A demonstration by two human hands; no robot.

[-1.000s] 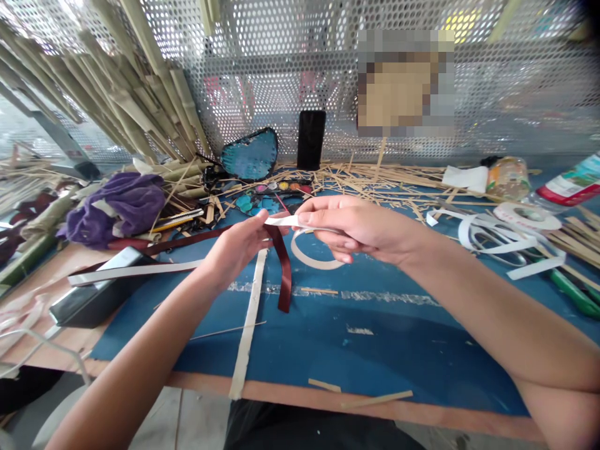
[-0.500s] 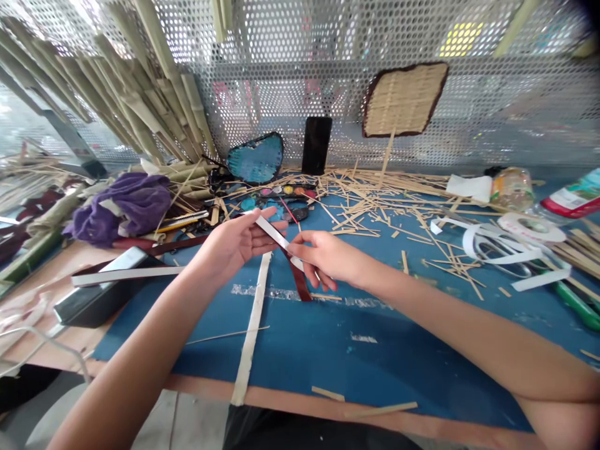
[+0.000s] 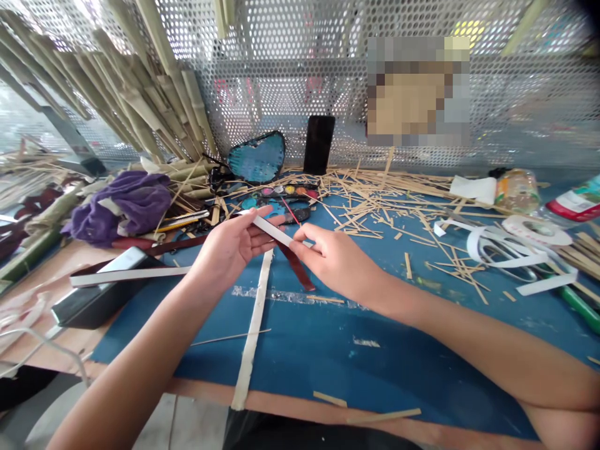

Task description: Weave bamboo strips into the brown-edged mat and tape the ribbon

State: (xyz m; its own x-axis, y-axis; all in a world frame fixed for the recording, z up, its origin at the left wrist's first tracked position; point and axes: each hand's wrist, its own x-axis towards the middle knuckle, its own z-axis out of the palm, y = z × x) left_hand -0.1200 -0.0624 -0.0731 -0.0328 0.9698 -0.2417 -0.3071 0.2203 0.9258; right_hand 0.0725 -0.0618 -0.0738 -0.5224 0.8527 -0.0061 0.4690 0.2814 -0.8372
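A long strip, white on one face and dark reddish-brown on the other, runs slantwise between my hands; its white face (image 3: 275,231) is turned up. My left hand (image 3: 227,250) lies palm up, with the strip held under the thumb and across the fingers. My right hand (image 3: 344,262) pinches the white face between thumb and forefinger. A brown end (image 3: 296,265) of the strip hangs below the right fingers, over the blue mat (image 3: 375,375). To the left, more of the strip (image 3: 135,274) passes behind my left wrist and loops across a black box (image 3: 84,306).
Behind my hands lie a paint palette (image 3: 281,190), many thin bamboo sticks (image 3: 360,206) and an upright phone (image 3: 319,145). A purple cloth (image 3: 126,203) is at left, near bamboo poles (image 3: 140,87). White tape curls (image 3: 501,253) and a bottle (image 3: 574,200) lie at right.
My right hand has turned, its fingers now curled into a closer pinch on the strip. The strip's hanging brown end has shifted slightly. My left hand has hardly moved.
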